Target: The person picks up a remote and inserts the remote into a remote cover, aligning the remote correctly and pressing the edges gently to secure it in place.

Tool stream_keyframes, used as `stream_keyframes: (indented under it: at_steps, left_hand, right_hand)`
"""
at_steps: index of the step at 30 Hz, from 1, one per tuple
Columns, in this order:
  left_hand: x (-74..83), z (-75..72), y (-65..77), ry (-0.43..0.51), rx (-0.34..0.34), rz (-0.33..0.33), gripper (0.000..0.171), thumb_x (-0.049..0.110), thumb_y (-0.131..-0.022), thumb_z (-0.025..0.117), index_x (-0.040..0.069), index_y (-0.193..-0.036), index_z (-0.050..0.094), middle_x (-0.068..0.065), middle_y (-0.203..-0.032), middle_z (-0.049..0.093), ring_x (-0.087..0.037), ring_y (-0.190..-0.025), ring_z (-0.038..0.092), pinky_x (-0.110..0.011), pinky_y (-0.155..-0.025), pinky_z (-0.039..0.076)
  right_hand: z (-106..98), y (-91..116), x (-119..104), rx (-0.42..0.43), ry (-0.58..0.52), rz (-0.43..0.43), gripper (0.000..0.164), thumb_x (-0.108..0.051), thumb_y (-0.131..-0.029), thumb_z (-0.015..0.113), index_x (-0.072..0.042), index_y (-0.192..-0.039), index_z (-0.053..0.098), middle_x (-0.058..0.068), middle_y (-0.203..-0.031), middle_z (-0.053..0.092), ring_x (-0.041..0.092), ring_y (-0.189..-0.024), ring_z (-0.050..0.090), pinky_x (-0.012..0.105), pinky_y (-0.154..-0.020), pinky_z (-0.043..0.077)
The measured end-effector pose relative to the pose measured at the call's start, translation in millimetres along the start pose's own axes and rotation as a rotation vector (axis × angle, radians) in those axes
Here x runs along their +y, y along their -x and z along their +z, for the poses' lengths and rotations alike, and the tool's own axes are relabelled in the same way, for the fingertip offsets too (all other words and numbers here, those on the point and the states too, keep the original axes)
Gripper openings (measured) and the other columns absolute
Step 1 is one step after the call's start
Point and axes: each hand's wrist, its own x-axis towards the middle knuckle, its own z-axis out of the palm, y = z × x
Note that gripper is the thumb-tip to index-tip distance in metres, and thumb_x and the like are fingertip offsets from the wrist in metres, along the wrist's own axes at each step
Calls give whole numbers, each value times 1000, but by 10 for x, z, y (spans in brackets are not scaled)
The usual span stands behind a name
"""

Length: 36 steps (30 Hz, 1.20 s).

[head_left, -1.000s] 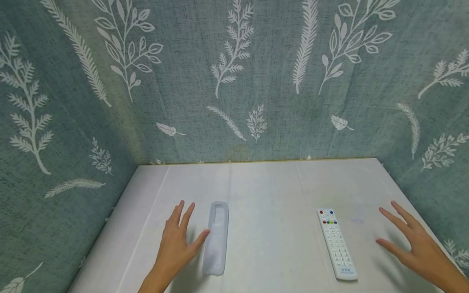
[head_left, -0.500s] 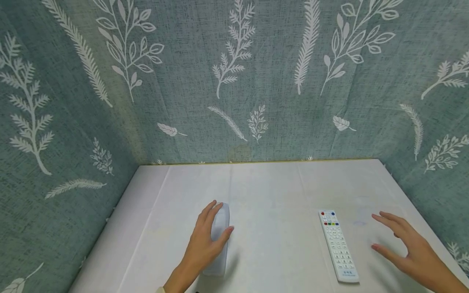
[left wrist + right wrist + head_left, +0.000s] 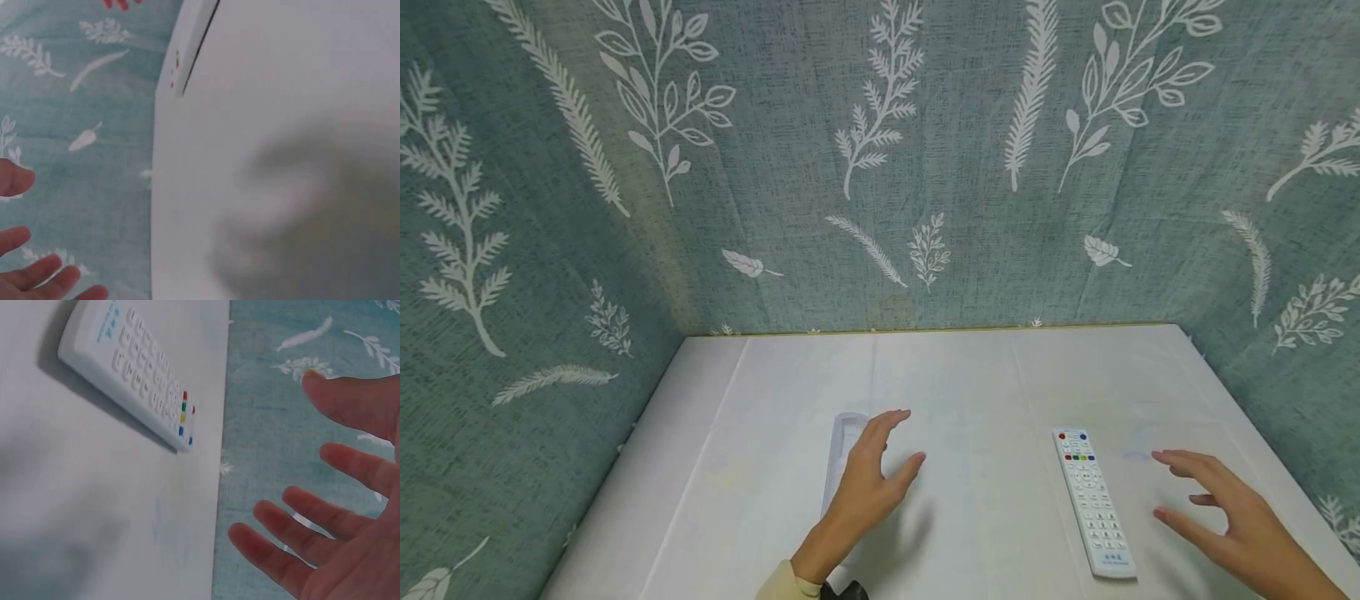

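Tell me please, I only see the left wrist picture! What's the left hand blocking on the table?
Observer: The head view shows a long, pale case, partly hidden by the left hand.

Operator: Is anyone touching the remote?

Observer: No. In the head view, the right hand is apart from the remote, to its right.

Operator: What colours are its buttons?

Observer: The right wrist view shows a row of coloured buttons: red, green, yellow, blue.

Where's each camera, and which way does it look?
Head: on the head, facing forward, down at the table; left hand, right hand.
Left wrist: on it, facing across the table to leafy cloth; fingers of both hands.
Right wrist: on it, facing past the remote to that cloth; right fingers.
Both wrist views share the remote and cloth.
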Motion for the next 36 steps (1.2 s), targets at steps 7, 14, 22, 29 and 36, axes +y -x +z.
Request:
stream_keyframes:
  at_steps: [7, 14, 22, 29, 36]
  left_hand:
    - [46, 197, -54, 103, -38, -45, 46, 19, -87, 68, 15, -130, 52, -2, -127, 54, -23, -115, 52, -42, -86, 52]
    - [87, 376, -112, 189, -61, -54, 40, 18, -89, 66, 12, -127, 55, -6, -124, 57, -25, -111, 56, -41, -82, 54]
    - [143, 592, -191, 288, -66, -60, 36, 15, -88, 67, 10, -122, 57, -3, -120, 59, -21, -105, 59, -32, -78, 56]
    - [173, 725, -221, 364, -62, -133, 32, 15, -87, 68, 11, -118, 60, -1, -116, 61, -25, -103, 61, -25, -76, 54]
    - [182, 858, -239, 428, -65, -186, 29, 16, -88, 67, 9, -116, 61, -3, -114, 61, -28, -102, 61, -22, -74, 53]
  right_hand:
    - [85, 33, -55, -25, -47, 5, 57, -24, -78, 79, -12, -128, 53, 6, -120, 54, -18, -99, 36, 27, -60, 54]
    - [152, 48, -88, -11, -73, 11, 55, -22, -78, 79, -14, -127, 54, 7, -116, 57, -17, -97, 40, 25, -60, 54]
    - [227, 73, -84, -47, -105, 87, 52, -23, -82, 75, -11, -127, 53, 10, -119, 56, 0, -88, 58, 21, -60, 53]
    - [282, 89, -45, -171, -195, 206, 53, -30, -88, 69, -9, -131, 48, 16, -126, 53, 2, -92, 59, 22, -64, 53]
    - [333, 92, -16, -218, -234, 285, 57, -35, -89, 67, -6, -133, 46, 19, -128, 52, -4, -90, 56, 21, -66, 52]
